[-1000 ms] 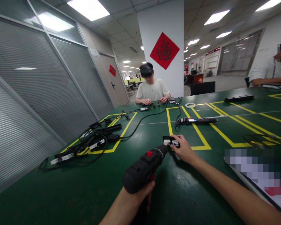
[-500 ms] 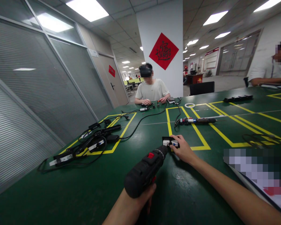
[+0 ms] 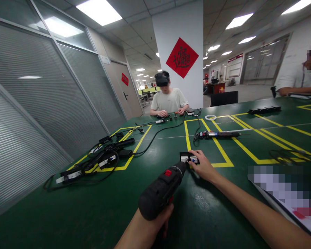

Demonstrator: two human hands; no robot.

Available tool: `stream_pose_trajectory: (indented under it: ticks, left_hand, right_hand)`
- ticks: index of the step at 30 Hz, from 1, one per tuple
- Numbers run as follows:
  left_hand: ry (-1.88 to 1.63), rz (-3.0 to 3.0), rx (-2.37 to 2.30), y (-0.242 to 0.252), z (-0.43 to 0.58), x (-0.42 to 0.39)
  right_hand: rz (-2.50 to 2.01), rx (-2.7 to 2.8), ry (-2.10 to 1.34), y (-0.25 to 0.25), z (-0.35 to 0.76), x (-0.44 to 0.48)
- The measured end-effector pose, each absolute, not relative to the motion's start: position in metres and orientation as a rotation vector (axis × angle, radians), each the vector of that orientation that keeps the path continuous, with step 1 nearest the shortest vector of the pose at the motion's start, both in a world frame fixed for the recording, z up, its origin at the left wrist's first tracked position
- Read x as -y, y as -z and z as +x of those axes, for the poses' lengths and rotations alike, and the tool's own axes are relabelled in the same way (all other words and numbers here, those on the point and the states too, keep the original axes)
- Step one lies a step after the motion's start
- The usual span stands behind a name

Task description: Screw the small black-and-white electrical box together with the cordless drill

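Observation:
My left hand (image 3: 155, 224) is closed round the grip of a black cordless drill (image 3: 160, 192) with red buttons. The drill tilts forward and its chuck reaches a small black-and-white part (image 3: 184, 158) on the green table. Whether the bit touches the part cannot be made out, as the chuck covers it. On the part's right side, my right hand (image 3: 204, 166) pinches it between thumb and fingers. A bit of blue shows on the part beside the thumb.
Black devices with cables (image 3: 103, 159) lie on the left of the green table (image 3: 93, 214). Beyond my right hand are a pen-like tool (image 3: 217, 135) and a white ring (image 3: 210, 117). A blurred flat item (image 3: 287, 200) is at right. A co-worker (image 3: 169, 97) sits opposite.
The view has shifted very slightly. Both hands, the drill and the part keep nearly the same places.

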State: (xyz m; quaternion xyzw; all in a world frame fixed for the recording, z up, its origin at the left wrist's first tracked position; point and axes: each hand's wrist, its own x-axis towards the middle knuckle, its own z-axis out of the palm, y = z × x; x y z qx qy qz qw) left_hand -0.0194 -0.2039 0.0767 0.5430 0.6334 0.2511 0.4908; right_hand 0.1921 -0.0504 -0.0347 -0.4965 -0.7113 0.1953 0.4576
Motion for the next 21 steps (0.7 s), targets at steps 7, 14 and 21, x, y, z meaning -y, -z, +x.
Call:
stream_pose_trajectory:
  ticks: [7, 14, 21]
  left_hand:
    - [-0.530, 1.355, -1.516, -0.078, -0.026, 0.204]
    - [-0.735, 1.541, -1.545, -0.072, -0.024, 0.192]
    - [-0.762, 1.946, -1.590, -0.059, -0.028, 0.181]
  right_hand:
    - [-1.225, 1.753, -0.480, 0.033, 0.192, 0.051]
    - [-1.230, 1.764, -0.478, 0.033, 0.193, 0.052]
    - [-1.229, 1.761, -0.468, 0.034, 0.193, 0.051]
